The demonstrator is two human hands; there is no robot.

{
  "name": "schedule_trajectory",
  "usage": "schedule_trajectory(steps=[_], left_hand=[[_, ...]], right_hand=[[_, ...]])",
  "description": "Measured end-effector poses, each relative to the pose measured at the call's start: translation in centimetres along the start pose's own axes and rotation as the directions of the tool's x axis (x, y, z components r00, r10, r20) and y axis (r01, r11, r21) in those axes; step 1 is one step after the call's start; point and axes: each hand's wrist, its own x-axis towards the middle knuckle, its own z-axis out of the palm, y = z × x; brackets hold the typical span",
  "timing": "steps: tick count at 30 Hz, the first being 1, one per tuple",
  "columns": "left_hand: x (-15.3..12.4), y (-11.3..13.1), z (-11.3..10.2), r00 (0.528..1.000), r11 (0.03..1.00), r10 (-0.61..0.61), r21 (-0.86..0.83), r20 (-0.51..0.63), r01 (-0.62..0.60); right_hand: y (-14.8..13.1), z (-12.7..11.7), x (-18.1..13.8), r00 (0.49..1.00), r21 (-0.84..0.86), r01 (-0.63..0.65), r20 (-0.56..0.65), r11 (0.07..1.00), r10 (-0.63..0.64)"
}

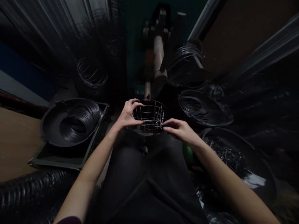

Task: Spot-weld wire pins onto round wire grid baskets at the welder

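Observation:
A small wire basket [153, 111] made of thin metal rods sits in front of my lap, below the machine's end. My left hand [128, 114] spans its left side, thumb along the lower wires and fingers over the upper ones. At the basket's lower right edge is my right hand [177, 128], thumb and forefinger pinched together close to the wire ends. What lies between those fingertips is too small and dark to make out.
Ahead stands a machine [159, 51] with a thick bar. To the left, a black basin [50, 130] holds a wire coil [80, 123]. On the right are another basin of wire rings [193, 105] and a large basin [263, 165] with small metal pieces [227, 155].

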Motion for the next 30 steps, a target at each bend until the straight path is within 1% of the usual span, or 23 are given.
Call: schedule_trajectory(steps=[1, 2, 3, 4, 5, 6, 7, 9, 10, 12, 14, 17, 20, 24, 30], left_hand=[[0.2, 0.5, 0.1, 1.000, 0.999, 0.010, 0.047, 0.025, -0.011], [0.4, 0.9, 0.2, 0.999, 0.997, 0.018, 0.080, 0.043, -0.021], [0.5, 1.1, 0.3, 0.998, 0.994, 0.026, 0.101, 0.053, -0.032], [0.6, 1.2, 0.4, 0.998, 0.993, 0.034, 0.115, 0.057, -0.040], [0.7, 1.2, 0.5, 0.998, 0.991, 0.037, 0.123, 0.056, -0.044], [0.7, 1.1, 0.7, 0.998, 0.991, 0.036, 0.125, 0.052, -0.042], [0.7, 1.0, 0.8, 0.999, 0.992, 0.029, 0.123, 0.045, -0.034], [0.6, 0.9, 1.1, 1.000, 0.993, 0.004, 0.114, 0.028, -0.007], [0.6, 0.9, 1.2, 1.000, 0.994, -0.009, 0.109, 0.021, 0.006], [0.6, 1.0, 1.6, 1.000, 0.994, -0.030, 0.104, 0.007, 0.029], [0.7, 1.2, 1.9, 0.999, 0.994, -0.046, 0.101, -0.014, 0.048], [1.1, 1.5, 2.1, 0.998, 0.994, -0.058, 0.087, -0.019, 0.059], [1.5, 1.5, 2.2, 0.999, 0.995, -0.054, 0.081, -0.001, 0.054], [1.7, 1.2, 2.3, 1.000, 0.996, -0.029, 0.081, -0.007, 0.030], [1.7, 0.9, 2.1, 1.000, 0.997, -0.002, 0.083, 0.011, 0.001]], right_hand=[[-1.2, 0.4, 1.0, 0.999, -0.035, 0.008, 0.040, 0.999, -0.007], [-2.1, 0.7, 2.0, 0.998, -0.096, 0.034, 0.054, 0.995, -0.029], [-2.6, 1.0, 2.8, 0.996, -0.186, 0.081, 0.041, 0.979, -0.074], [-2.9, 1.3, 3.5, 0.989, -0.306, 0.141, 0.011, 0.941, -0.145], [-3.1, 1.6, 3.9, 0.974, -0.446, 0.198, -0.006, 0.873, -0.224], [-3.1, 1.8, 4.2, 0.956, -0.583, 0.241, 0.006, 0.776, -0.293], [-3.1, 2.1, 4.2, 0.941, -0.700, 0.269, 0.045, 0.662, -0.334], [-3.0, 2.7, 3.9, 0.932, -0.842, 0.293, 0.146, 0.453, -0.332], [-3.0, 2.9, 3.7, 0.932, -0.878, 0.295, 0.178, 0.377, -0.315], [-3.0, 3.3, 3.4, 0.934, -0.916, 0.285, 0.200, 0.283, -0.295], [-3.0, 3.5, 3.4, 0.936, -0.933, 0.265, 0.189, 0.244, -0.296], [-2.6, 3.3, 3.7, 0.934, -0.942, 0.243, 0.163, 0.232, -0.318], [-1.9, 3.0, 4.0, 0.917, -0.943, 0.246, 0.150, 0.226, -0.370], [-1.5, 2.8, 4.4, 0.888, -0.939, 0.280, 0.174, 0.201, -0.425], [-2.0, 2.4, 4.5, 0.883, -0.926, 0.305, 0.188, 0.221, -0.430]])
